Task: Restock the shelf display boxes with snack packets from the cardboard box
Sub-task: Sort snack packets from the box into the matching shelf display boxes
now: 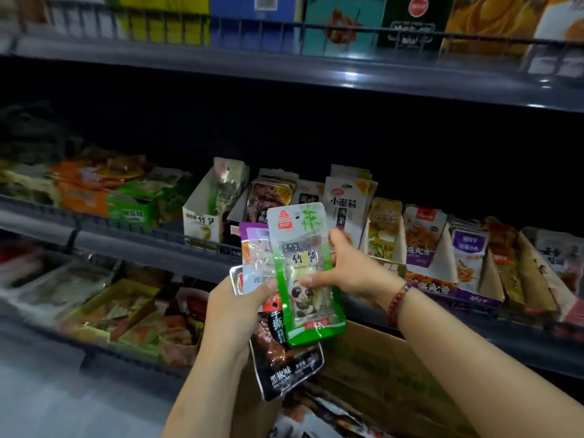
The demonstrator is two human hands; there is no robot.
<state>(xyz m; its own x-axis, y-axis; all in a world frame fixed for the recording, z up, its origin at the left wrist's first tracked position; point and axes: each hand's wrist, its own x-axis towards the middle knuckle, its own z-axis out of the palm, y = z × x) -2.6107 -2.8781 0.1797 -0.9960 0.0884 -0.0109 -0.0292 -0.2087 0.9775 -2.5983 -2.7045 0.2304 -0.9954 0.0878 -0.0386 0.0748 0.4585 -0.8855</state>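
The right hand (350, 273) pinches a green bamboo packet (305, 276) with a panda on it, fingers (311, 281) curled on its front. The left hand (235, 308) grips a bunch of other packets: a purple packet (254, 248) and a dark packet (284, 361). All are held up in front of the shelf display boxes (202, 213). The cardboard box (379, 384) sits below the hands.

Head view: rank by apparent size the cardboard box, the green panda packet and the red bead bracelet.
1. cardboard box, largest though partly hidden
2. green panda packet, held by the right hand; nearness may inflate it
3. red bead bracelet, smallest
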